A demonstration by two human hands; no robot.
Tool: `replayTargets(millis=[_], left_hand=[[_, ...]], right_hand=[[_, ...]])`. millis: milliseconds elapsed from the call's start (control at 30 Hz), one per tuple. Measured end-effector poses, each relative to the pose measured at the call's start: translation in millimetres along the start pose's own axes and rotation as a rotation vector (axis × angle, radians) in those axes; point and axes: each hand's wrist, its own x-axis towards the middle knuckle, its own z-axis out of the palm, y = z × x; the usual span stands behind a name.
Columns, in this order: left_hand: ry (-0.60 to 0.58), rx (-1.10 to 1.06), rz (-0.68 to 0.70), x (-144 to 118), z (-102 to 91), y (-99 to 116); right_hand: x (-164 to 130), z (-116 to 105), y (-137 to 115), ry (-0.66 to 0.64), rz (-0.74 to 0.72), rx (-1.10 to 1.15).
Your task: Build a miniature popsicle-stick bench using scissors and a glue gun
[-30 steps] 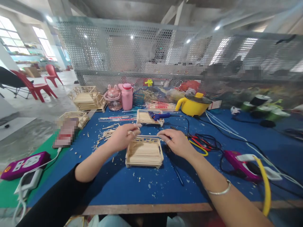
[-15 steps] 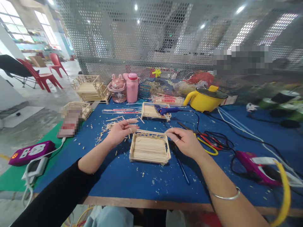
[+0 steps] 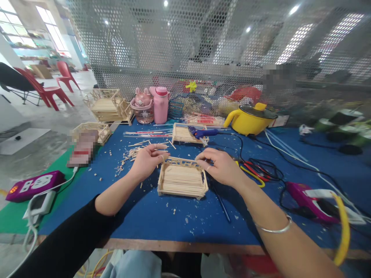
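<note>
A small tray-like model of thin wooden sticks lies on the blue table top right in front of me. My left hand rests at its far left corner, thumb and fingers pinched on the railing there. At the far right corner my right hand touches the same railing with its fingertips. A silver bangle circles my right wrist.
Behind the model lie a second stick panel with a blue glue gun, loose sticks, a yellow pot, pink bottles and more stick models. Cables and pliers lie right, a purple power strip left, a mesh wall behind.
My right hand moved left onto the far right corner of the model's railing. The left hand stayed at the far left corner. The view tilted down slightly.
</note>
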Motion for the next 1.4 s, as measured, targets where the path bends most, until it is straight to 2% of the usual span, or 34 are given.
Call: replayTargets(millis=[200,400,533,800,933,1000,1067,1167,1233,1300,1400], left_hand=[[0.007,0.092,0.036,-1,0.3,-1],[-0.040,0.142,0.100,0,-0.7,-3],[-0.101,0.088,0.102,1,-3.9,-6],[-0.174,-0.107,0.019,2,-5.3,-8],[-0.175,-0.077,0.027,3,-5.4,-12],[-0.164,0.017,0.081,4,-6.8,-12],[-0.095,0.195,0.224,3,-7.6,-8],[-0.007,0.599,0.601,-2,-2.6,11],[-0.074,0.864,0.810,-8,7.0,28],[-0.183,1.050,0.861,-15,19.9,40],[-0.276,1.126,0.767,-22,36.9,46]], right_hand=[[8,2,-4,-0.048,0.015,-0.017],[8,4,-6,-0.054,0.032,0.033],[7,3,-6,-0.074,0.028,0.025],[7,4,-4,-0.072,0.010,0.041],[6,7,-1,-0.068,-0.019,0.040],[6,8,-1,-0.063,-0.026,0.027],[5,7,-2,-0.046,-0.030,0.013],[3,-1,-8,0.001,-0.048,-0.022],[1,-8,-16,0.032,-0.079,-0.067],[-2,-14,-24,0.055,-0.115,-0.130],[-6,-17,-33,0.092,-0.139,-0.223]])
